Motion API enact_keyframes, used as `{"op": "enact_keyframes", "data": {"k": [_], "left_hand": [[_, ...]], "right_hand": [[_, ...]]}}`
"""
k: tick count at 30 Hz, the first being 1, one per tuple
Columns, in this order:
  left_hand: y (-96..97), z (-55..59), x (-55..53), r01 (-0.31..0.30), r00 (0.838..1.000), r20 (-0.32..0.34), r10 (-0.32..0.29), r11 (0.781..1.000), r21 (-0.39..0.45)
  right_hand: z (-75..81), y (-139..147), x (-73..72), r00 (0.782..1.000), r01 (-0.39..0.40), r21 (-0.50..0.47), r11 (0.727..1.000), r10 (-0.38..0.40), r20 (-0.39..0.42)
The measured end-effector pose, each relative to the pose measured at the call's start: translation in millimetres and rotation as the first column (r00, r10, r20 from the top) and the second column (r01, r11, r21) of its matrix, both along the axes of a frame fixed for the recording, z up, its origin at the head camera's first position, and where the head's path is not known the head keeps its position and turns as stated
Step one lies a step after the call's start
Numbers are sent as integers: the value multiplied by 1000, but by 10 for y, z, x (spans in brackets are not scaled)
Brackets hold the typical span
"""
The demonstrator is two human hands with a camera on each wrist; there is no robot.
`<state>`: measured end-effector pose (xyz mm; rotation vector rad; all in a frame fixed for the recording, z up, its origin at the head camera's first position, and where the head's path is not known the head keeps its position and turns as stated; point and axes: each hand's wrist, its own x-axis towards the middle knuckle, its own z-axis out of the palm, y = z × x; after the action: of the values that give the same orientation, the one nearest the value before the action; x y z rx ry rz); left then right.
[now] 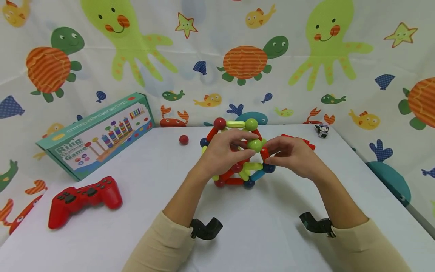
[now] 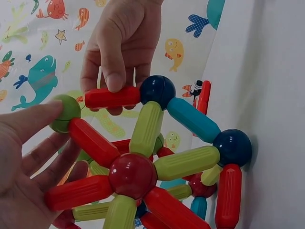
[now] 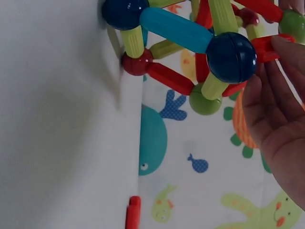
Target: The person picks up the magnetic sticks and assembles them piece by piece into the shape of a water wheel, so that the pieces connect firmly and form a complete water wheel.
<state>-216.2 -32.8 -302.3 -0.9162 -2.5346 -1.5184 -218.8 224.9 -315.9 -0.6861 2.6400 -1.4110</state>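
Observation:
A cage-like model of coloured rods and balls (image 1: 234, 181) stands on the white table. At its upper right, my left hand (image 1: 219, 151) pinches a green ball (image 2: 66, 113) between thumb and fingers. A red rod (image 2: 97, 148) joins that ball to a dark red hub ball (image 2: 133, 175). My right hand (image 1: 295, 155) pinches another red rod (image 2: 112, 97) whose one end meets a dark blue ball (image 3: 231, 58). In the left wrist view, the rod's other end points towards the green ball, with a gap between them.
A red ball (image 1: 184, 139) lies left of the model, and loose red rods (image 1: 307, 142) lie behind my right hand. A small black-and-white figure (image 1: 321, 130) stands at the back right. On the left are a game box (image 1: 102, 132) and a red game controller (image 1: 86, 198).

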Motion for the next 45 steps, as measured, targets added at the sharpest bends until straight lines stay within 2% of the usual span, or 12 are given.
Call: {"op": "enact_keyframes", "data": {"k": [7,13,20,24,28,33,36,38,40,42,43,45], "left_hand": [[28,-14,6,4,1000,-13,-4,1000,-15],[75,-11,12,17,996,-84,-23,997,-79],[77,-9,21,-15,994,-112,0,992,-127],[-6,-49,40,-68,996,-60,63,993,-96],[-152,-122,40,-101,994,28,101,995,-1],[-407,-237,25,-128,986,119,116,987,100],[-602,-311,-18,-193,973,161,168,969,153],[-732,-364,-75,-268,953,202,227,941,209],[-852,-428,-158,-375,915,256,312,891,254],[-957,-508,-256,-510,847,328,418,812,283],[-1005,-555,-308,-575,805,362,471,769,278],[-1088,-661,-409,-689,708,420,568,686,233]], "right_hand": [[-39,-61,11,999,28,65,998,-26,-29],[-64,-70,19,998,36,99,994,-30,-60],[-83,-48,35,999,27,64,998,-24,-46],[-99,-25,28,1000,19,36,999,-18,-19],[-137,57,-3,999,30,8,1000,-30,18],[-228,237,-60,991,116,-49,992,-112,74],[-268,315,-73,986,155,-100,983,-148,74],[-259,317,-64,986,164,-137,977,-157,57],[-205,262,-40,986,168,-161,973,-164,35],[-125,162,-24,987,156,-159,975,-159,-6],[-80,103,-21,988,144,-157,977,-150,-30],[7,-9,-28,988,129,-144,981,-140,-70]]}}
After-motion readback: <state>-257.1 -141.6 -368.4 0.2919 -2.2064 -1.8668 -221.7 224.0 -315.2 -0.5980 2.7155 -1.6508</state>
